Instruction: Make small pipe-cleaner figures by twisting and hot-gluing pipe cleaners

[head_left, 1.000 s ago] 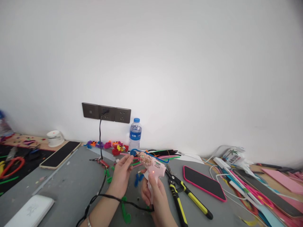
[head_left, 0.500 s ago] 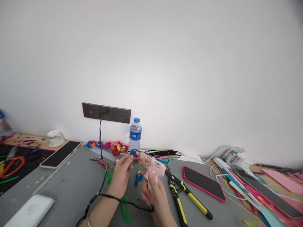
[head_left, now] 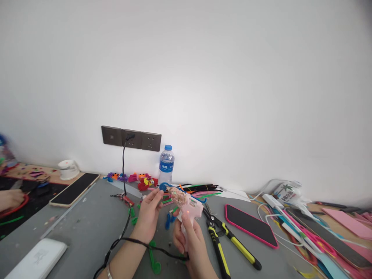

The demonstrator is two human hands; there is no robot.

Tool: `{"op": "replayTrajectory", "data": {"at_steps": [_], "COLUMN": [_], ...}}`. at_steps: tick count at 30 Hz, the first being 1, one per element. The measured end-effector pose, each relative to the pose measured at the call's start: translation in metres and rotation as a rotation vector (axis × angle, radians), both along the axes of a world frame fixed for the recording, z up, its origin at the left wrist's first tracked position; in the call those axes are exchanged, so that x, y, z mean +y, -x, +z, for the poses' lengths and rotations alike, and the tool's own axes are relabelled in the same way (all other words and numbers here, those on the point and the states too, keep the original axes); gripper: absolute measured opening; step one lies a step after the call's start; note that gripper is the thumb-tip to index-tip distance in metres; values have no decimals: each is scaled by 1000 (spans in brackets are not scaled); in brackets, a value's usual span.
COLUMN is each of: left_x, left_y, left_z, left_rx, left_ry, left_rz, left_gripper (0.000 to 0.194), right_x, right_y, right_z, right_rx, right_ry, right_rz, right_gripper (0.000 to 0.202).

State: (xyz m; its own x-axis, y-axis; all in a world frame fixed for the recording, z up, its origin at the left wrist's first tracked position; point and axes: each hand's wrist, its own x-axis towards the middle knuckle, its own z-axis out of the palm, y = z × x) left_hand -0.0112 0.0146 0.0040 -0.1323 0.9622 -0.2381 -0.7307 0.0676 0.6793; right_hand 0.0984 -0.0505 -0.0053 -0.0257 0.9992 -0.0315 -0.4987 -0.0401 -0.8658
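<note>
My right hand [head_left: 190,236] is wrapped round the handle of a pink glue gun [head_left: 194,208], whose small orange light is lit. Clumps of glue cover its front end, which points up and left. My left hand [head_left: 151,211] pinches a coiled blue fuzzy piece [head_left: 163,187] right at the nozzle; whether they touch is too small to tell. A black cord [head_left: 139,243] runs from the gun's handle across my left wrist. Green fuzzy pieces [head_left: 154,261] lie on the grey mat [head_left: 87,232] beneath my hands.
Yellow-black pliers [head_left: 232,240] and a pink-edged phone [head_left: 250,225] lie right. A water bottle [head_left: 166,166] stands against the wall. Another person's hand [head_left: 11,199] is at red scissors [head_left: 21,205] on the far left. A second phone [head_left: 75,189] and a white power bank [head_left: 37,259] lie left.
Another person's hand has come into view at the far left, over the red scissors. My own hands, the glue gun and the blue piece have hardly moved.
</note>
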Motion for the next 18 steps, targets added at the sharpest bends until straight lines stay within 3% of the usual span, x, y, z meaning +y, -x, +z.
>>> {"op": "replayTrajectory", "data": {"at_steps": [18], "left_x": [-1], "left_y": [1], "left_z": [6], "left_rx": [34], "left_ry": [28], "left_rz": [27], "left_gripper": [31], "right_x": [2], "right_y": [1], "right_z": [-1], "right_rx": [-24], "right_ry": [-15], "right_rz": [23], "right_gripper": [54]}}
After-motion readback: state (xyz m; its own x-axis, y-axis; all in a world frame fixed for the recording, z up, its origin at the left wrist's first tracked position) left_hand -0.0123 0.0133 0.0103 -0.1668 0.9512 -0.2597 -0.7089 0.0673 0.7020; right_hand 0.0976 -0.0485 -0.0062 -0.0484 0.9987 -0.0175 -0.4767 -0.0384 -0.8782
